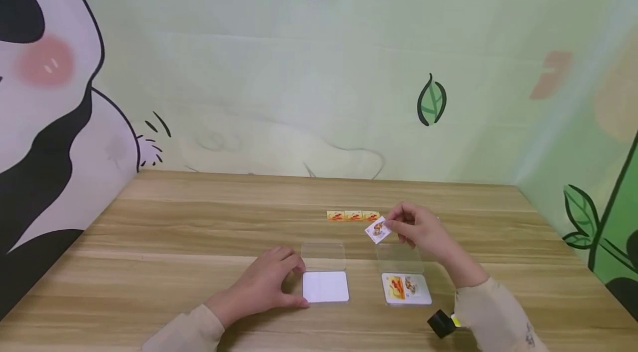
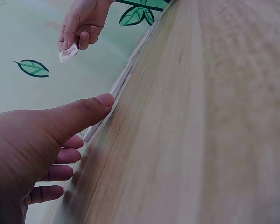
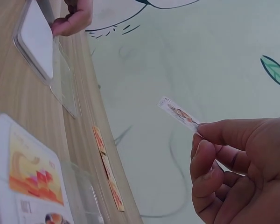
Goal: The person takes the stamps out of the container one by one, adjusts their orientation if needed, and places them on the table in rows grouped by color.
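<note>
My right hand (image 1: 416,227) pinches a small white postage stamp (image 1: 377,229) with a printed figure between thumb and fingers, raised above the table. In the right wrist view, the same stamp (image 3: 179,113) juts from the fingertips, seen at a slant. My left hand (image 1: 269,280) rests at the left edge of a flat clear case with a blank white card (image 1: 325,286); its thumb touches the near corner and its index finger is by the far one. Below the right hand lies a second open case (image 1: 421,298), bearing an orange stamp (image 1: 396,288) and a white one (image 1: 411,285).
A strip of three orange stamps (image 1: 353,216) lies behind the cases. Both transparent lids (image 1: 323,255) are folded back flat on the wooden table (image 1: 149,285). A black object (image 1: 441,323) with a yellow part sits by the right sleeve. A painted wall backdrop (image 1: 249,64) rises behind.
</note>
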The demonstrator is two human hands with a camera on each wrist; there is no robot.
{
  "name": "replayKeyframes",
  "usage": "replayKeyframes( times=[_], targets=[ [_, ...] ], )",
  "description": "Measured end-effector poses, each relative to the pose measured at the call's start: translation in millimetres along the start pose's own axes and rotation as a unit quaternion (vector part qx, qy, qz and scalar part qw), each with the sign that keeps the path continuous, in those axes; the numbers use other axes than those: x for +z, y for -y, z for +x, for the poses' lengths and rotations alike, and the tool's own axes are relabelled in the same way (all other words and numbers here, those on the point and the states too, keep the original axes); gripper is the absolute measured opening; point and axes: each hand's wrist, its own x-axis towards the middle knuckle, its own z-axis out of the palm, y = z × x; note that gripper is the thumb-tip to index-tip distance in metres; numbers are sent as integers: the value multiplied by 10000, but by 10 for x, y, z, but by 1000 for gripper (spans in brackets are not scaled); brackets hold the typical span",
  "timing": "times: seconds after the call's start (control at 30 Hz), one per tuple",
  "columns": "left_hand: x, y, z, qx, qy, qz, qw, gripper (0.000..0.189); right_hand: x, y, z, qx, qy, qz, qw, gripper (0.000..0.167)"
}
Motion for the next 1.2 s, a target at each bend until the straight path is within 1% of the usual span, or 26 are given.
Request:
replayKeyframes(
  times=[0.17, 0.33, 0.43, 0.7, 0.97, 1.07, 1.2],
  targets=[
    [-22, 1, -6, -38, -6, 5, 10000, 48, -66, -32, 24, 106, -117, 25, 9999, 20],
    [-21, 3, -4, 20, -33, 47, 10000, 49, -128, -57, 22, 248, -303, 35, 9992, 20],
    [-17, 3, -4, 49, -47, 36, 10000, 49, -170, -84, 11, 239, -420, 66, 9988, 21],
    [-19, -10, -8, -28, 39, -26, 10000, 48, -276, -189, 7, 408, -695, 138, 9967, 22],
    [-16, -12, -10, 18, -2, 14, 10000, 48, -340, -262, 24, 433, -804, 294, 9954, 24],
    [-17, -13, -12, 31, -6, 9, 10000, 48, -372, -276, 19, 518, -857, 246, 9947, 25],
    [-22, -11, -13, -37, 39, 1, 10000, 49, -419, -288, 13, 594, -925, 51, 9939, 25]
  ],
)
